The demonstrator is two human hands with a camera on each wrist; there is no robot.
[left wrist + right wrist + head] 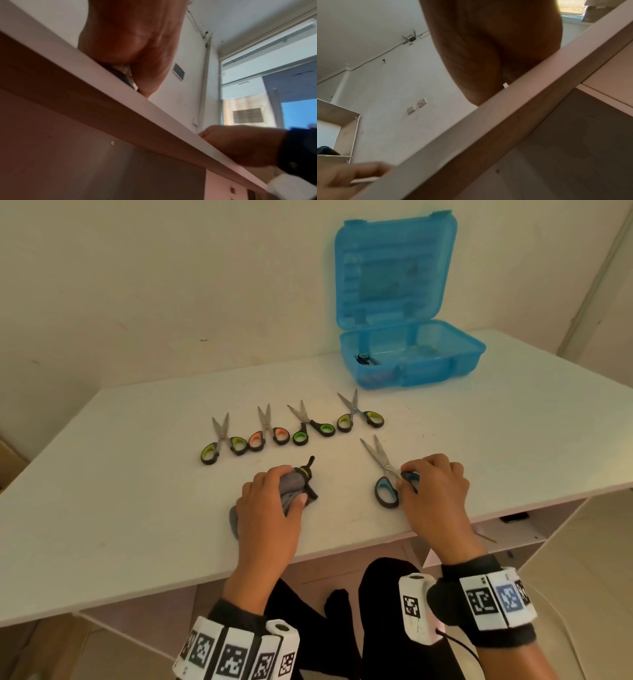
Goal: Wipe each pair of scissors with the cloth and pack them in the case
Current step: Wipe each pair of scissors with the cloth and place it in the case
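In the head view my left hand (274, 494) grips a bunched grey cloth (294, 487) on the white table (137, 508). A black and yellow scissor handle (306, 471) sticks out of the cloth's far end. My right hand (416, 479) pinches one handle ring of the blue-handled scissors (386, 472), which lie flat with blades pointing away and left. Four more pairs lie in a row behind: lime-handled (222, 441), orange-handled (269, 431), green-handled (310, 426) and yellow-green-handled (358, 414). The open blue case (442, 361) stands at the back right. Both wrist views look up from below the table edge.
A small dark item (363, 359) lies in the case's left compartment. The case lid (394, 268) stands upright against the wall. The table's front edge (154, 108) runs just under both wrists. Shelves (513, 529) sit below the table on the right.
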